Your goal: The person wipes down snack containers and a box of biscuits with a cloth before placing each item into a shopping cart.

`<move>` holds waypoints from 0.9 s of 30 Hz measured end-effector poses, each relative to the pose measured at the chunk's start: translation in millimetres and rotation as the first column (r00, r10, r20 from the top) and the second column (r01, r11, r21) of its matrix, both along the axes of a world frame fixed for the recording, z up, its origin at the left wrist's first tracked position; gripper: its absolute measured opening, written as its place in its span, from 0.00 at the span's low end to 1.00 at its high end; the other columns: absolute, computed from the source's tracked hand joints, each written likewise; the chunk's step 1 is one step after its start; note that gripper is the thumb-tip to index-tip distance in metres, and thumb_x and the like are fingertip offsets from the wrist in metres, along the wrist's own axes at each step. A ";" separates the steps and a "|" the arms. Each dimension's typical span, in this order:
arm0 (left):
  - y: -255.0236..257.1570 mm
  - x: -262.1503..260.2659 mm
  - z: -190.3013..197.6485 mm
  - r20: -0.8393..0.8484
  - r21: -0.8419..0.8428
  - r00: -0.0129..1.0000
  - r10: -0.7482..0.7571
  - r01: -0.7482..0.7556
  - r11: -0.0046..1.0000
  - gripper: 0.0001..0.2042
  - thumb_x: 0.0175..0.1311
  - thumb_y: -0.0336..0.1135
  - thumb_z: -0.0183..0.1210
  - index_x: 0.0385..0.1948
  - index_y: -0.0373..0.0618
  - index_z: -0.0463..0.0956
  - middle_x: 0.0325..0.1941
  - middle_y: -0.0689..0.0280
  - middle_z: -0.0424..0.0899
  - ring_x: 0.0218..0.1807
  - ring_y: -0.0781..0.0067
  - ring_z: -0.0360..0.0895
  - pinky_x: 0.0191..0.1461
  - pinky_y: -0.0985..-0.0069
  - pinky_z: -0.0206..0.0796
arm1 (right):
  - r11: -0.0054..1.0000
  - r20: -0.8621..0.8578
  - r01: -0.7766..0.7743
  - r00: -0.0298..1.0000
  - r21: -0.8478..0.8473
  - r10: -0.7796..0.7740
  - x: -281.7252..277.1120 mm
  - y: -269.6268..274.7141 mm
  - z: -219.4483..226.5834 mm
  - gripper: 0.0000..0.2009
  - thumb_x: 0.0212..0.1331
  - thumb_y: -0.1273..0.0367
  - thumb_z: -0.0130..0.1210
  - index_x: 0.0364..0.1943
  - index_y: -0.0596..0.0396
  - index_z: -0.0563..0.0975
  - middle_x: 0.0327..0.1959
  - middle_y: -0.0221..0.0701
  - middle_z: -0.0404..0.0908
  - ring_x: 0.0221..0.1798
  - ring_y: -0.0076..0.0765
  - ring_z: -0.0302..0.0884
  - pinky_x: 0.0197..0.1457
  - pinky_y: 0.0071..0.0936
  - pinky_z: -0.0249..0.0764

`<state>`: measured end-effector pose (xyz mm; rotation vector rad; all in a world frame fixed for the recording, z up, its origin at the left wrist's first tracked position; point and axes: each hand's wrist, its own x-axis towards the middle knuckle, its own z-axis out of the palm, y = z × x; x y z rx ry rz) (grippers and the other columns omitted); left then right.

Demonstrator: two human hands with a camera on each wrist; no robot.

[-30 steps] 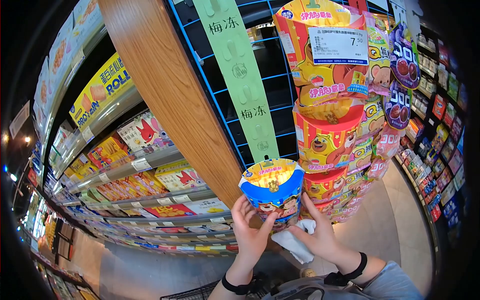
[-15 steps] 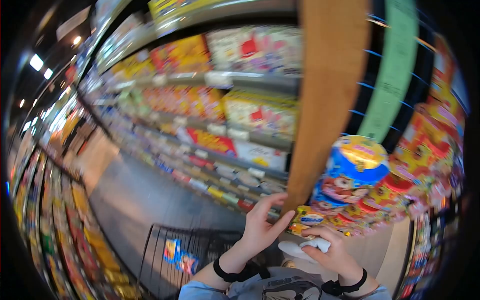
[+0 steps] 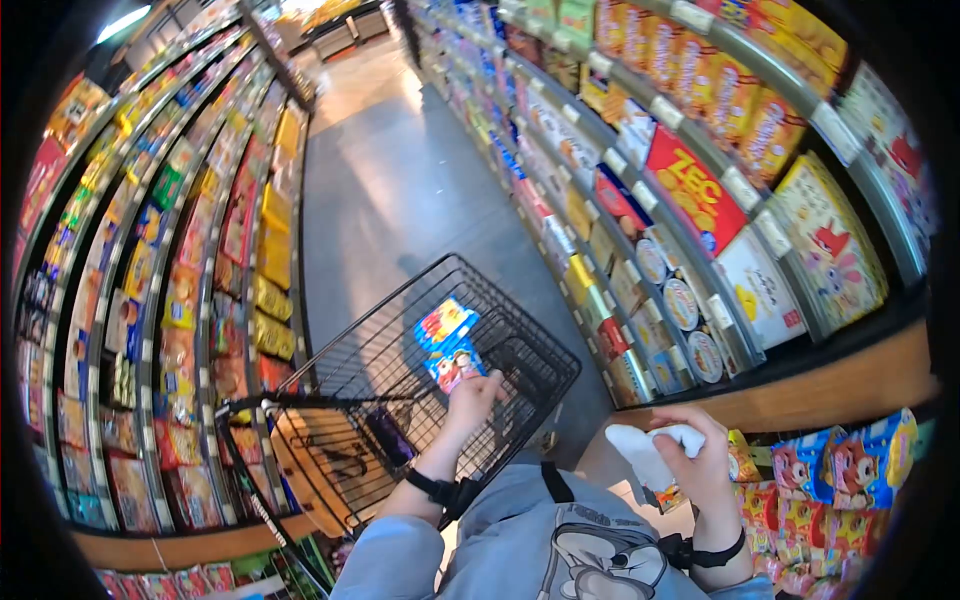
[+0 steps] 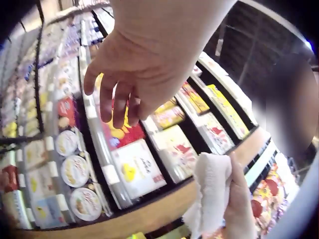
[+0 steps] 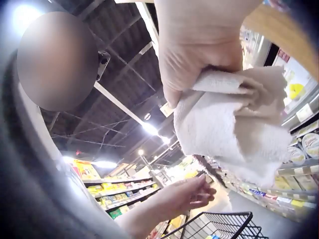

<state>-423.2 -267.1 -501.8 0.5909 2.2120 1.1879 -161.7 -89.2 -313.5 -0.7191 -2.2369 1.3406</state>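
Observation:
My left hand (image 3: 472, 402) reaches over the black wire shopping cart (image 3: 350, 400), its fingers loosely bent with nothing between them, as the left wrist view shows. Two blue snack packs (image 3: 456, 364) lie in the cart, one partly overlapped by the fingers in the head view. On the other side, my right hand (image 3: 700, 455) grips a crumpled white cloth (image 3: 640, 458), which hangs from the fingers in the right wrist view (image 5: 229, 129). Near that hand hang blue snack packs (image 3: 872, 462) at the rack.
Shelves of boxed and bagged snacks (image 3: 680, 190) line the right of the aisle, with a wooden edge (image 3: 800, 385) along the near end. More stocked shelves (image 3: 180, 330) stand at left. The grey aisle floor (image 3: 365, 190) stretches ahead past the cart.
The view has swung left to the aisle and cart. Both hands have left the blue snack pack, which hangs at the rack; the left has moved over the cart. The right still holds the cloth.

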 end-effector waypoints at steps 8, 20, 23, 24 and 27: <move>-52.6 -66.3 -143.2 0.325 -0.199 0.712 0.623 -0.593 0.781 0.37 0.45 0.50 0.72 0.50 0.29 0.67 0.47 0.57 0.77 0.47 0.70 0.74 0.50 0.73 0.67 | 0.958 -0.016 0.027 0.999 -0.286 -0.032 -37.3 11.6 -20.8 0.17 0.53 0.77 0.58 0.48 0.60 0.74 0.39 0.31 0.79 0.42 0.24 0.76 0.48 0.22 0.71; -47.0 -76.8 -177.5 0.710 -0.085 0.537 0.456 -0.578 0.812 0.26 0.40 0.44 0.74 0.41 0.43 0.78 0.39 0.68 0.81 0.39 0.76 0.76 0.40 0.76 0.65 | 0.884 0.123 0.061 0.992 -0.464 -0.004 -68.3 25.0 -46.9 0.15 0.59 0.74 0.55 0.50 0.63 0.73 0.42 0.31 0.79 0.43 0.21 0.73 0.49 0.20 0.69; -51.8 -69.2 -63.3 0.723 -0.316 0.463 0.513 -0.439 0.841 0.25 0.44 0.44 0.72 0.44 0.45 0.77 0.41 0.69 0.81 0.40 0.76 0.75 0.39 0.78 0.64 | 0.853 0.158 0.076 0.987 -0.516 0.008 -64.9 29.8 -56.3 0.13 0.62 0.73 0.52 0.49 0.63 0.74 0.42 0.30 0.79 0.43 0.21 0.73 0.49 0.21 0.69; -60.2 -68.5 -52.2 0.719 -0.317 0.466 0.515 -0.441 0.840 0.25 0.44 0.44 0.72 0.44 0.45 0.77 0.41 0.69 0.81 0.40 0.76 0.75 0.39 0.78 0.64 | 0.827 0.183 0.097 0.983 -0.553 0.007 -62.5 31.0 -58.5 0.13 0.63 0.72 0.51 0.49 0.64 0.74 0.42 0.30 0.79 0.44 0.21 0.73 0.50 0.21 0.68; -89.5 -62.5 -41.5 0.703 0.206 0.711 -0.014 -0.185 0.961 0.30 0.49 0.43 0.68 0.55 0.46 0.69 0.52 0.70 0.77 0.54 0.74 0.73 0.58 0.75 0.62 | 0.827 0.185 0.072 0.982 -0.557 0.039 -57.4 32.6 -63.0 0.14 0.65 0.69 0.50 0.51 0.64 0.73 0.43 0.30 0.79 0.45 0.22 0.73 0.52 0.22 0.68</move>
